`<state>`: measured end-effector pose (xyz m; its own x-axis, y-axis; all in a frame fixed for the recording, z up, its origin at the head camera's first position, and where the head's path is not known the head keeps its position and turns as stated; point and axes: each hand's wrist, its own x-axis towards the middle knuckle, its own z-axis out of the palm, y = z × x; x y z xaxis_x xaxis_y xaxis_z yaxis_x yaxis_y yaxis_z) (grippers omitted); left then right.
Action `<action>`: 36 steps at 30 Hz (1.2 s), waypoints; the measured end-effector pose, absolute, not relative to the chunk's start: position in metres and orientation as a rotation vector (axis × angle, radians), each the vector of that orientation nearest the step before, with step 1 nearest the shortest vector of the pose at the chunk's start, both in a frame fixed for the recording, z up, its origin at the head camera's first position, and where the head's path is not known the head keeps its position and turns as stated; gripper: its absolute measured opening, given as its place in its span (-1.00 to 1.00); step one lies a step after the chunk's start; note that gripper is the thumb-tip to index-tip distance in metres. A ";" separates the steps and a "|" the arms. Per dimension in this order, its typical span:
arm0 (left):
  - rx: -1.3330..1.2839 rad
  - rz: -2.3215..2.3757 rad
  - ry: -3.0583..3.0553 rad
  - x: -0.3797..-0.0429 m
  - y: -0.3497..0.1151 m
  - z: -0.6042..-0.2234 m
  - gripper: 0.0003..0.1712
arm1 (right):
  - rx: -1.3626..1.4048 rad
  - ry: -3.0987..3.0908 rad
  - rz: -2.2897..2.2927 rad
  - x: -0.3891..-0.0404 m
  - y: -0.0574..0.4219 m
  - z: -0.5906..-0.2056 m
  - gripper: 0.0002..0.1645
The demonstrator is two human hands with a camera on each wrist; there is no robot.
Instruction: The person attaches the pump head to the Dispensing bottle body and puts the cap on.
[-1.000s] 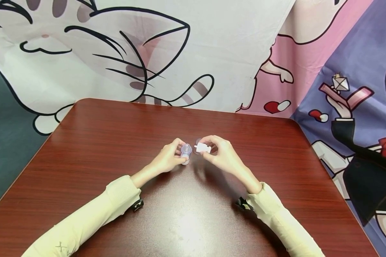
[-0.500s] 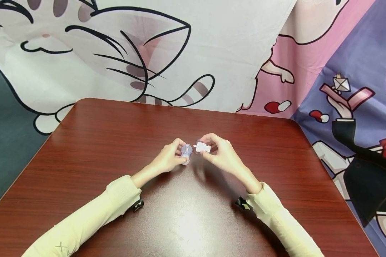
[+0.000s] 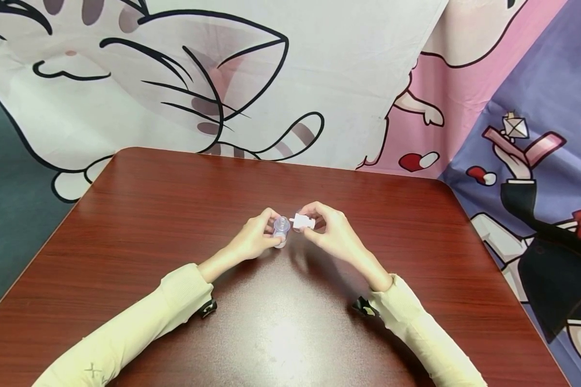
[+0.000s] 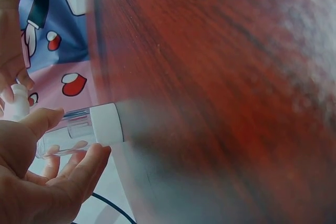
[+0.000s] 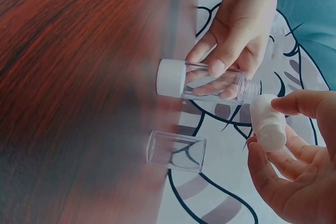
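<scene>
R hand (image 3: 333,228) w/ white cap (image 3: 303,222) now slightly nearer clear btl (image 3: 281,227)

Lettering, brand names, numbers: none legible. Item 1: X-like mark (image 3: 93,370), thin dark strokes, on the left sleeve (image 3: 145,312), well back from the fingers (image 3: 267,216) of the left hand (image 3: 252,237) (letter or plain cross, cannot be told). Item 2: pale mark on the black left wrist device (image 3: 207,308), behind the left fingers, too small to read. Item 3: yellowish mark on the black right wrist device (image 3: 365,307), behind the fingers of the right hand (image 3: 334,230), likewise unreadable.
</scene>
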<state>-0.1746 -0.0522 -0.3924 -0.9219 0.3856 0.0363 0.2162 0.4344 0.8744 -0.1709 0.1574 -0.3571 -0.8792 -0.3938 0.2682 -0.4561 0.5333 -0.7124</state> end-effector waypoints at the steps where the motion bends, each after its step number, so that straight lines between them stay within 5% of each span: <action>1: 0.530 1.493 2.512 -0.174 -0.052 -0.392 -0.55 | 0.747 -2.684 1.285 -0.171 0.157 -0.357 -0.68; 36: 0.533 1.448 2.535 -0.176 -0.053 -0.391 -0.53 | 0.803 -2.676 1.235 -0.174 0.147 -0.358 -0.71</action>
<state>-0.1758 -0.0529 -0.3911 -0.9208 0.3892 0.0262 0.2204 0.4635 0.8582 -0.1736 0.1466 -0.3580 -0.8581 -0.4248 0.2883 -0.4950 0.5357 -0.6841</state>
